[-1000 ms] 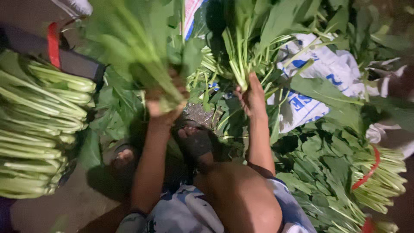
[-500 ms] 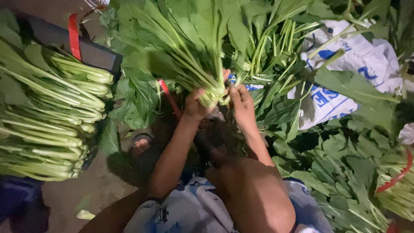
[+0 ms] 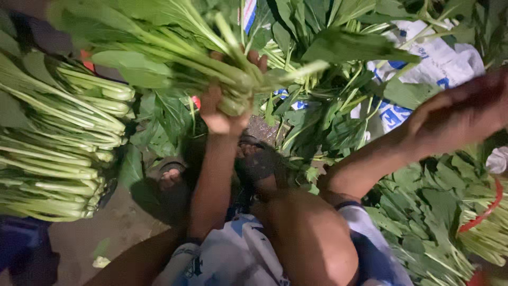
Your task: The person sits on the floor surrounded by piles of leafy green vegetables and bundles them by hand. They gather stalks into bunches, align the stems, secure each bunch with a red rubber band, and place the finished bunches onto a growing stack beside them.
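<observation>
My left hand (image 3: pixel 225 108) grips a thick bunch of leafy greens (image 3: pixel 174 50) by the stem ends, holding it up over my knees with the leaves fanning to the upper left. My right hand (image 3: pixel 457 114) is stretched out to the right above the loose greens, blurred, with its fingers together; whether it holds anything cannot be told. My bare knee (image 3: pixel 312 238) and a sandalled foot (image 3: pixel 259 159) show below the bunch.
A tall stack of tied green bundles (image 3: pixel 58 148) lies on the left. Loose leafy greens (image 3: pixel 423 212) cover the ground on the right, over a white printed sack (image 3: pixel 434 63). A red band (image 3: pixel 484 212) wraps a bundle at the far right. Bare dirt floor (image 3: pixel 121 233) lies at the lower left.
My right hand has let go of the bunch and swung out to the right. My left hand keeps the bunch, now lifted closer to the camera.
</observation>
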